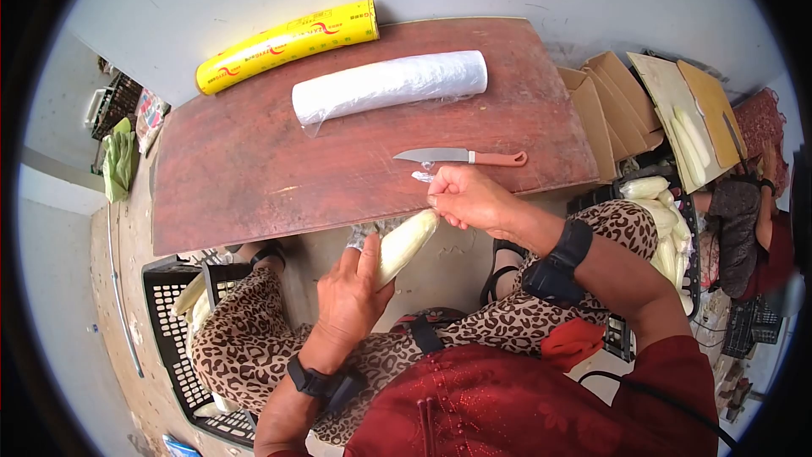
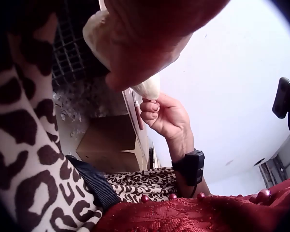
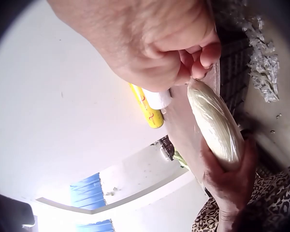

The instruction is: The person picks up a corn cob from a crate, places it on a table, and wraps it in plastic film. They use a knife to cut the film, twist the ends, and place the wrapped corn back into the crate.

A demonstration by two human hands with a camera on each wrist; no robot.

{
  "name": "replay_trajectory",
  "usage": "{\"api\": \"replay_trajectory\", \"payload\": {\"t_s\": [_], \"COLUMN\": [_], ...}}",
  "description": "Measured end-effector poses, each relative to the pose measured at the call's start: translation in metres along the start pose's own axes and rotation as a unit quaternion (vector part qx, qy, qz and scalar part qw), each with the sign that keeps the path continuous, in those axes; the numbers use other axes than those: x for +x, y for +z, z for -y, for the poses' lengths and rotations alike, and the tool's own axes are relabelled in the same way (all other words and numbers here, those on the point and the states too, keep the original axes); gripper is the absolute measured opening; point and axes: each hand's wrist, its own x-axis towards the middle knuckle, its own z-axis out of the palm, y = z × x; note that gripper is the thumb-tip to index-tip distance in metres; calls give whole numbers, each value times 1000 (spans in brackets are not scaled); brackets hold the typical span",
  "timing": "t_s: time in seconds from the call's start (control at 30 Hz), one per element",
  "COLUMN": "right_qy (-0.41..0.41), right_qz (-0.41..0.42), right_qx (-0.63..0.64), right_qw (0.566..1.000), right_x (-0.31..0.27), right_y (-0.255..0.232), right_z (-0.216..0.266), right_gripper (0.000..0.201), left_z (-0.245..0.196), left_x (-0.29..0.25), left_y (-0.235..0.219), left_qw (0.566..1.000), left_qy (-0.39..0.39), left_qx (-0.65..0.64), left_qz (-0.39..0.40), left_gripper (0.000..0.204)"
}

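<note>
A pale, elongated vegetable (image 1: 406, 244), wrapped in clear film, is tilted in front of the table's near edge. The left hand (image 1: 351, 294) grips its lower part; in the right wrist view that left hand (image 3: 229, 181) curls round the base. At the tip, the right hand (image 1: 472, 199) pinches the end with thumb and fingers, seen also in the left wrist view, where the right hand (image 2: 166, 118) meets the vegetable's tip (image 2: 149, 88). The film looks glossy and tight on the vegetable (image 3: 215, 123) in the right wrist view.
On the red-brown table (image 1: 228, 161) lie a knife (image 1: 461, 156), a white film roll (image 1: 389, 85) and a yellow tube (image 1: 288, 46). Black crates with pale vegetables stand at left (image 1: 173, 338) and right (image 1: 664, 220). Cardboard (image 1: 613, 106) leans beyond the table's right end.
</note>
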Motion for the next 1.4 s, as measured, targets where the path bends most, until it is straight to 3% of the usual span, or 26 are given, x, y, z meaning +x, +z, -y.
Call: {"api": "replay_trajectory", "payload": {"t_s": [0.2, 0.3, 0.33, 0.4, 0.5, 0.63, 0.7, 0.9, 0.97, 1.07, 1.27, 1.4], "right_qy": [-22, -110, -135, -186, -225, -317, -340, -420, -420, -425, -446, -474], "right_qz": [11, 6, 6, 7, 5, -30, -66, -122, -132, -141, -143, -165], "right_qx": [38, 16, 3, -24, -11, -77, -155, -206, -203, -204, -216, -227], "right_qw": [999, 994, 991, 982, 974, 945, 925, 875, 875, 871, 857, 834], "right_x": [-1, 2, 1, -1, -11, -20, -32, -32, -32, -31, -25, -22], "right_y": [-1, 0, 0, 1, 5, 7, 7, 9, 10, 10, 9, 11], "right_z": [1, -4, -3, 0, 13, 21, 34, 35, 36, 37, 34, 33], "right_gripper": [6, 7, 7, 7, 9, 13, 16, 19, 18, 18, 18, 16], "left_z": [-3, 3, 3, 3, 12, 10, 12, 7, 6, 12, 24, 19], "left_x": [1, 4, 4, 5, 2, -3, -4, -3, -4, -5, -4, -2], "left_y": [-2, 0, -3, -11, -22, -18, -14, -3, 0, 10, 6, -4], "left_qw": [995, 942, 887, 725, 527, 393, 406, 446, 448, 448, 334, 371], "left_qy": [-37, -36, -98, -214, -249, -175, -175, -202, -229, -205, -235, -240], "left_qx": [-87, -324, -429, -609, -754, -839, -835, -830, -831, -837, -872, -862], "left_qz": [32, 83, 139, 241, 304, 334, 329, 267, 238, 239, 269, 248], "left_gripper": [68, 63, 63, 64, 67, 67, 72, 68, 66, 62, 61, 71]}}
